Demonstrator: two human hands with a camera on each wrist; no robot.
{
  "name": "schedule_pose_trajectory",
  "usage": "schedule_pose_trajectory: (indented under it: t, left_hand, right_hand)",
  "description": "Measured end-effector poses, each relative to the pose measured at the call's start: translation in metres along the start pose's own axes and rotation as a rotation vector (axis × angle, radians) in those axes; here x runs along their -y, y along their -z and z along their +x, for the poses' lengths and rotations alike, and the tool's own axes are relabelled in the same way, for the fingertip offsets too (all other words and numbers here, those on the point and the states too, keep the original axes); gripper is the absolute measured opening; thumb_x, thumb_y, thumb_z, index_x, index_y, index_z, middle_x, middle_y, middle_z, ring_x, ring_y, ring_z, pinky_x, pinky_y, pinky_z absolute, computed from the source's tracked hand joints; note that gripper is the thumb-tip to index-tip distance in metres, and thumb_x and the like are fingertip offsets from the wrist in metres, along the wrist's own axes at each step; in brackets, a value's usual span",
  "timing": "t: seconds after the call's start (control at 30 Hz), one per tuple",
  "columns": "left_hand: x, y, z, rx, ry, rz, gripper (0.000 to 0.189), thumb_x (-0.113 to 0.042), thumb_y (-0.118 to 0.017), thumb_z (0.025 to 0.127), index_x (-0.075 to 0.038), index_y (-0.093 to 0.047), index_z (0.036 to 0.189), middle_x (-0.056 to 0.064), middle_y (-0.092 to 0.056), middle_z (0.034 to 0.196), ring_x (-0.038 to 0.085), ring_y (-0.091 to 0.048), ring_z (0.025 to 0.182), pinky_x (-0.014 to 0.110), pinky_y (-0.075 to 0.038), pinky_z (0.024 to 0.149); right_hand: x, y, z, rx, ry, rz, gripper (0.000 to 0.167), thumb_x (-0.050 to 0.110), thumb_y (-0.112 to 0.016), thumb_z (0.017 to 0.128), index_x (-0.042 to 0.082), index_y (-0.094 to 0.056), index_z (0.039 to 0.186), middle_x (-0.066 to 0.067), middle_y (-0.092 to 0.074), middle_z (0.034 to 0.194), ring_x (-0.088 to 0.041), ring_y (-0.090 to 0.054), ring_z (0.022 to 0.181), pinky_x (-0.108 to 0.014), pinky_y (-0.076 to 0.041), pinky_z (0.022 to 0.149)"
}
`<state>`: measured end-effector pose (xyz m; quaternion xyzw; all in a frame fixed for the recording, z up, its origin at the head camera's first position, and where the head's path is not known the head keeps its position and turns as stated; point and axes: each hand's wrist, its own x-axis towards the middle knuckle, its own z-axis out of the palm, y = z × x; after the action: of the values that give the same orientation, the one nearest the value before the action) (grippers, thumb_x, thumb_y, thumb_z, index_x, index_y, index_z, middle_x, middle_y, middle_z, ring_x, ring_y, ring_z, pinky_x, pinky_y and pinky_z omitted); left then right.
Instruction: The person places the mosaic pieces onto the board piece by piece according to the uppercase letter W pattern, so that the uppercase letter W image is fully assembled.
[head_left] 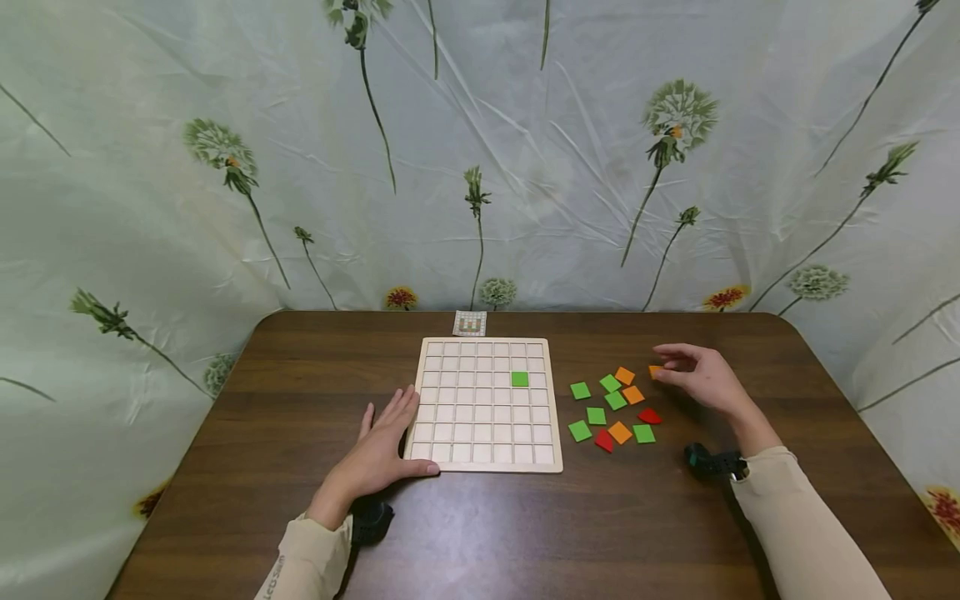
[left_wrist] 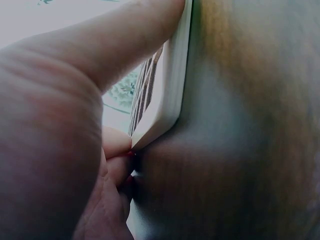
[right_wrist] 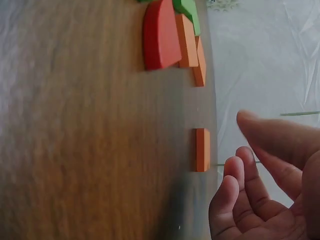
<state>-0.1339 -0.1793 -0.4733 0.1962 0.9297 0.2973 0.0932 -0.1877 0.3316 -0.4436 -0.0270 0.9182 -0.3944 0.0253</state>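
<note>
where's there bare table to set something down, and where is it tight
Bare table lies left of the left hand, on the board's near side, and right of the right hand. Crowded: between board and right hand, where tiles scatter.

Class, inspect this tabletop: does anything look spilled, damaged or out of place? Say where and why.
Nothing stands out as spilled or damaged. The green tile on the board sits squarely in its cell; the loose tiles to the right lie at mixed angles, untidy but not odd.
</note>
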Motion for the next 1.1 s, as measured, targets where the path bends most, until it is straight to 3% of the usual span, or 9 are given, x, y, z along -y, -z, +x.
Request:
schedule_pose_trajectory:
  t: [0.17, 0.53, 1.1]
  left_hand:
    - [-0.0008, 0.0007, -0.0001, 0.009, 0.003, -0.007, 0.116, -0.056, -0.081, 0.078, 0.001, -0.020, 0.159, 0.016, -0.012, 0.167, 0.035, -0.007, 0.154, 0.063, 0.007, 0.116]
    - [-0.0003, 0.0004, -0.0001, 0.013, 0.007, -0.005, 0.116, -0.056, -0.080, 0.078, 0.001, -0.020, 0.159, 0.015, -0.012, 0.167, 0.034, -0.008, 0.154, 0.064, 0.007, 0.116]
    - [-0.0025, 0.0018, -0.0005, 0.021, 0.019, -0.011, 0.116, -0.056, -0.081, 0.078, 0.002, -0.020, 0.159, 0.016, -0.011, 0.167, 0.035, -0.007, 0.154, 0.063, 0.007, 0.116]
  right_hand:
    - [-0.0048, 0.0003, 0.0030, 0.024, -0.014, -0.058, 0.048, 0.016, -0.073, 0.094, -0.006, -0.060, 0.134, -0.029, -0.062, 0.128, -0.031, -0.059, 0.101, -0.020, -0.048, 0.076]
    - [-0.0057, -0.0022, 0.0041, 0.073, -0.054, -0.117, 0.043, 0.008, -0.070, 0.093, -0.008, -0.060, 0.132, -0.031, -0.059, 0.127, -0.036, -0.057, 0.100, -0.048, -0.047, 0.087]
    - [-0.0044, -0.0026, 0.0054, 0.095, -0.048, -0.185, 0.032, 0.007, -0.067, 0.096, -0.008, -0.064, 0.124, -0.028, -0.063, 0.117, -0.036, -0.056, 0.096, -0.055, -0.048, 0.088]
